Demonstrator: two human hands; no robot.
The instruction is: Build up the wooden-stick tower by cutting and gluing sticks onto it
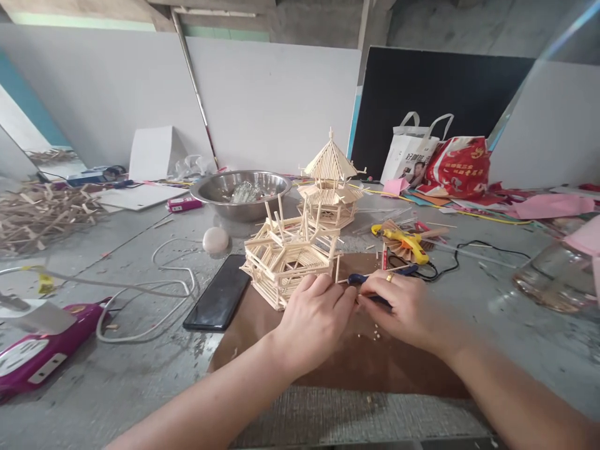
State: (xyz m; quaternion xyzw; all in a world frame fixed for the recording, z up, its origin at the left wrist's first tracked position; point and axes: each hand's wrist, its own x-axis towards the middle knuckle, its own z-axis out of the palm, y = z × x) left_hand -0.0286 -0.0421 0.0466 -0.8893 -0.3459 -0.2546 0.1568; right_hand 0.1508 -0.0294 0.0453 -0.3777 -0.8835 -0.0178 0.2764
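My left hand is closed in a pinch beside the unfinished wooden-stick model; what its fingertips hold is hidden. Close against it, my right hand, with a ring on one finger, is wrapped round dark blue pliers, whose jaws are mostly covered by the fingers. Both hands are over a brown mat, where small pale clippings lie. The model is many-sided, with several upright sticks on top. Behind it stands a pagoda model with a pointed roof, made of similar sticks.
A black phone lies left of the model, near a white cable and a purple power strip. At the back stands a metal basin. A yellow glue gun and a glass jar are on the right. Sticks are piled far left.
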